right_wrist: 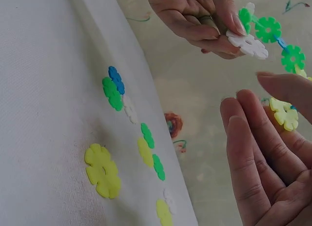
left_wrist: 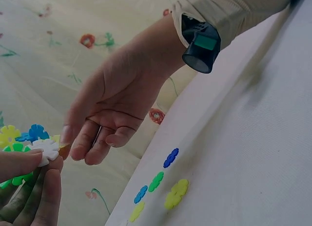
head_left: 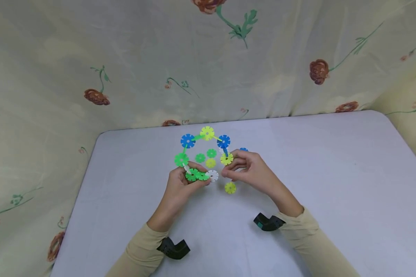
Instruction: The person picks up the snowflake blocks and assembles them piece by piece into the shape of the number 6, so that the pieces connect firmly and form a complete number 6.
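Observation:
A looped chain of interlocking flower-shaped plastic discs, green, blue, yellow and white, is held over the table. In the head view my left hand (head_left: pixel 180 184) pinches its near left end, around the green discs (head_left: pixel 193 174) beside a white disc (head_left: pixel 213 176). At the loop's other end is a yellow disc (head_left: pixel 227 158), with a blue disc (head_left: pixel 223 141) beyond it. My right hand (head_left: pixel 251 169) is at that yellow disc, fingers loosely bent. The right wrist view shows the right thumb (right_wrist: pixel 287 89) apart from the fingertips, overlapping the chain; the yellow disc lies partly behind the fingers.
Loose discs lie on the white table (head_left: pixel 332 173) beneath and beyond the hands, among them a near yellow one (head_left: pixel 230 187), green ones (head_left: pixel 211 153) and a blue one (head_left: pixel 244 149) partly behind the right hand. A flowered curtain (head_left: pixel 135 57) hangs behind the table.

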The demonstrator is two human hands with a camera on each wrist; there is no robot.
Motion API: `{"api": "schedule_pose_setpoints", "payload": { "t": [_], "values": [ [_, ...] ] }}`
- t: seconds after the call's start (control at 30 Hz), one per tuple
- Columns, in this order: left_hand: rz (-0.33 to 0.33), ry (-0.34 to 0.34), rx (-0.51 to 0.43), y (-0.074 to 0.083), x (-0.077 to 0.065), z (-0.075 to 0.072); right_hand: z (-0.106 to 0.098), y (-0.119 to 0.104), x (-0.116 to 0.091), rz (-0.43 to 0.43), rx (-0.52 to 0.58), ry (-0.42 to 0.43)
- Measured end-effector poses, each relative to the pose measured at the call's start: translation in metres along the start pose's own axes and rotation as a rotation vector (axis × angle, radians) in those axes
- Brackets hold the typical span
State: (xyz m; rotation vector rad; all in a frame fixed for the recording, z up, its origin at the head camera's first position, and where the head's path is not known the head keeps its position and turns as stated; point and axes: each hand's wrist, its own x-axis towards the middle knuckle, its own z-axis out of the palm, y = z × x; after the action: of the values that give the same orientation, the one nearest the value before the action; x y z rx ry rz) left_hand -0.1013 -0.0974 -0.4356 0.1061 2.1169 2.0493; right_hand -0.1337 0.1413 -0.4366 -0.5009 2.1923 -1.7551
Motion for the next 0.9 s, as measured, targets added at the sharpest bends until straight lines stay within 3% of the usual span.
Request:
{"api": "schedule_pose_setpoints", "payload": {
  "t": [0.4, 0.6, 0.77, 0.9],
  "values": [
    [0.001, 0.011, 0.01, 0.0, 0.001, 0.0, -0.005, 0.007, 0.003, 0.069, -0.106, -0.018],
    [-0.007, -0.003, 0.016, -0.001, 0.002, 0.0, -0.014, 0.015, 0.01, 0.121, -0.362, 0.068],
    [-0.009, -0.011, -0.004, -0.002, 0.001, -0.001, -0.007, 0.024, 0.026, 0.222, -0.581, 0.098],
    [-0.004, -0.011, -0.013, -0.001, 0.001, -0.001, -0.001, 0.027, 0.036, 0.277, -0.668, 0.114]
  ]
}}
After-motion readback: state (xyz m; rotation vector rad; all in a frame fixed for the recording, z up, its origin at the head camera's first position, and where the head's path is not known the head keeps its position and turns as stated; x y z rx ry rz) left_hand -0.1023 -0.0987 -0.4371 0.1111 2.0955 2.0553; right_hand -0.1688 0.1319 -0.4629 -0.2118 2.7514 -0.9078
